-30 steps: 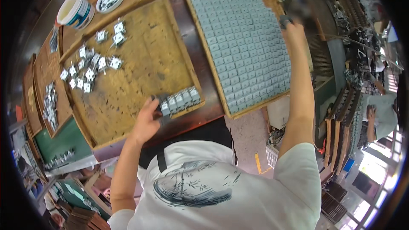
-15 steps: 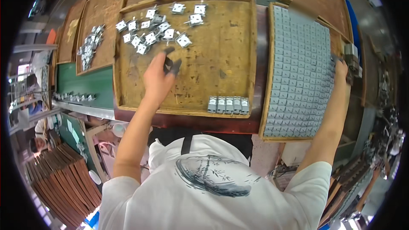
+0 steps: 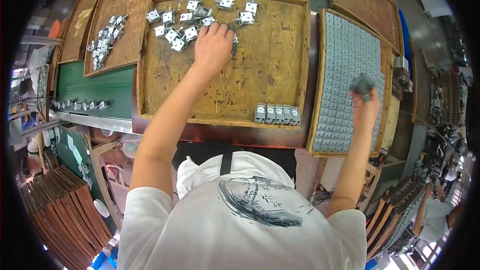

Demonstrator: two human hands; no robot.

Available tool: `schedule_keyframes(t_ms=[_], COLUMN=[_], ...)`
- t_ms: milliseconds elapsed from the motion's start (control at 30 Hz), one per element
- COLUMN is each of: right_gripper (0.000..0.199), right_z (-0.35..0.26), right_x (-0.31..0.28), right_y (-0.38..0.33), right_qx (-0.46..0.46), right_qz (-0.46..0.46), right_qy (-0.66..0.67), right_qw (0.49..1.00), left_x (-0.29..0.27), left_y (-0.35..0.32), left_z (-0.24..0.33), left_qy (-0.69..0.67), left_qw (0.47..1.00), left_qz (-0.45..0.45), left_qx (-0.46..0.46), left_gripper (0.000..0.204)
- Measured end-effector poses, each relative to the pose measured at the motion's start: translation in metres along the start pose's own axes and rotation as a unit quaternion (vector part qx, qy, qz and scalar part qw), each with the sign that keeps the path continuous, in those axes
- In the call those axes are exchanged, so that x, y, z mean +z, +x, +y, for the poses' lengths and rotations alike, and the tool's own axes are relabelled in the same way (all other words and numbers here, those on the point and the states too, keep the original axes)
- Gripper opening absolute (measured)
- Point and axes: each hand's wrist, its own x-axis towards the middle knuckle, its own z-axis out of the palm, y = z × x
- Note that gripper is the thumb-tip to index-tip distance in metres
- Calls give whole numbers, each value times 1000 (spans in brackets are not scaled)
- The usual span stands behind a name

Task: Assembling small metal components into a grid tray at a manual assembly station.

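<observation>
At far left, small metal parts (image 3: 82, 104) line a green surface (image 3: 92, 82); above them, more lie heaped in a wooden tray (image 3: 127, 25). In the central tray (image 3: 200, 120), loose silvery pieces (image 3: 178, 45) cluster toward the top. The left hand (image 3: 216, 45) reaches down at their right edge, fingers curled around a piece; whether they grip it cannot be told. Five joined units (image 3: 277, 114) stand at lower right. Rightmost, the right hand (image 3: 364, 101) hovers over rows of grey blocks (image 3: 345, 65), its fingertips too blurred to show any grip.
</observation>
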Motion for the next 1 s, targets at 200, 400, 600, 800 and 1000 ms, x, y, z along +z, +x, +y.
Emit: schedule_keyframes(t_ms=[200,400,600,800,1000], right_gripper=[34,34,27,24,21], right_z=[15,-9,-38,-34,-37], right_x=[52,129,169,181,174], right_y=[-54,-106,-130,-135,-139], right_qx=[21,48,-140,-277,-264], right_qz=[-10,-174,-287,-292,-308], right_qy=[-1,-51,-367,-399,-445], right_qw=[1000,982,874,824,799], left_x=[-18,-65,-105,-120,-116], left_y=[-10,-76,-113,-124,-127], left_z=[5,39,54,53,69], left_qy=[-225,-758,-837,-788,-768], left_qw=[971,582,483,589,616], left_qz=[20,-1,16,-42,-49], left_qx=[-76,-293,-258,-171,-170], left_gripper=[40,29,34,37,41])
